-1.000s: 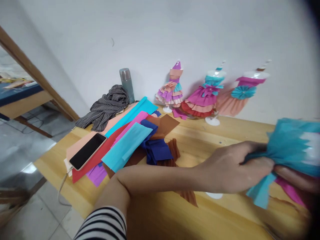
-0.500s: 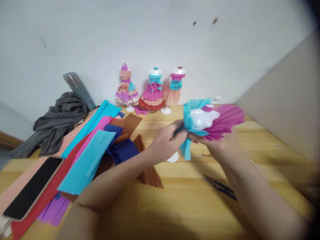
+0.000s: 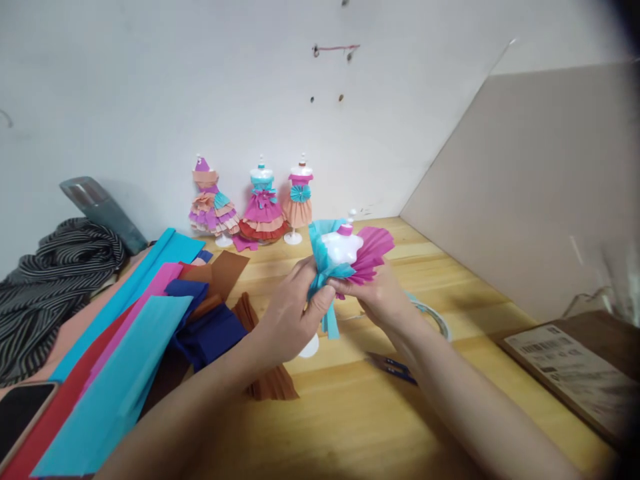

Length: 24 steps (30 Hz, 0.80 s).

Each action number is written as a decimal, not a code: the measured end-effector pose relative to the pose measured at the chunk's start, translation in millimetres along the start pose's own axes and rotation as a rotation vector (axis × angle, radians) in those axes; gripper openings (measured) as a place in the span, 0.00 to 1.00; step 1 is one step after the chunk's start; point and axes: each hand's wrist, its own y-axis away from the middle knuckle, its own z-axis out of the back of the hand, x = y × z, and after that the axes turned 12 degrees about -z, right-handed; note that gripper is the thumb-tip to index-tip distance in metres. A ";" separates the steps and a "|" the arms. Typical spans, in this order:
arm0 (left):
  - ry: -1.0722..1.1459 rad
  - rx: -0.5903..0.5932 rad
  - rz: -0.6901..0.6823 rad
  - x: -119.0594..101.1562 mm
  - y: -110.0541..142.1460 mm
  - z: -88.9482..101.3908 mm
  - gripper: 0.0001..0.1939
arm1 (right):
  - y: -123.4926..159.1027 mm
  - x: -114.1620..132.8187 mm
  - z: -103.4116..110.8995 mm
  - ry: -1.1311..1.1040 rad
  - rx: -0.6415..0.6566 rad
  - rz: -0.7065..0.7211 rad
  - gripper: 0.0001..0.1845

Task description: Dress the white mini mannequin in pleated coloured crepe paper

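Above the wooden table (image 3: 380, 427) I hold a small white mannequin bust (image 3: 341, 247) wrapped in pleated teal paper (image 3: 320, 253) and magenta paper (image 3: 371, 251). My left hand (image 3: 290, 317) pinches the gathered teal paper at the waist, fingers closed. From the right, my right hand (image 3: 383, 297) grips the magenta pleats and the bust, fingers closed as well. A white round stand base (image 3: 309, 347) lies on the table just below my left hand.
Three dressed mini mannequins (image 3: 263, 210) stand by the wall. Sheets of coloured crepe paper (image 3: 145, 327) pile at left, beside a striped scarf (image 3: 47, 280), a grey flask (image 3: 103, 210) and a phone (image 3: 20, 417). Blue-handled scissors (image 3: 393, 365), a tape roll (image 3: 433, 313) and a cardboard box (image 3: 570, 367) lie right.
The view has swung right and pulled back, so the bust sits centred and smaller. Both hands keep pinching the paper at its waist. The box at right has come into view.
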 end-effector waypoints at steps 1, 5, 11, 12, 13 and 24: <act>-0.024 0.003 -0.001 0.3 0.2 -1.1 0.12 | -0.2 0.3 -0.8 -0.017 0.003 -0.007 0.18; -0.075 0.054 0.059 2.5 1.2 -4.1 0.08 | -0.5 1.9 -3.5 -0.052 0.000 -0.041 0.19; -0.182 0.095 0.101 4.5 1.1 -4.6 0.06 | 0.5 7.3 -6.5 -0.101 0.030 -0.126 0.21; -0.197 0.099 0.104 5.0 1.1 -4.9 0.07 | 1.4 9.5 -7.1 -0.114 0.033 -0.131 0.21; -0.217 0.098 0.107 5.4 1.3 -5.3 0.07 | 2.6 11.9 -7.8 -0.127 0.035 -0.135 0.21; -0.276 0.042 0.051 7.6 6.7 -12.6 0.07 | 10.8 19.2 -6.9 -0.007 0.008 -0.166 0.21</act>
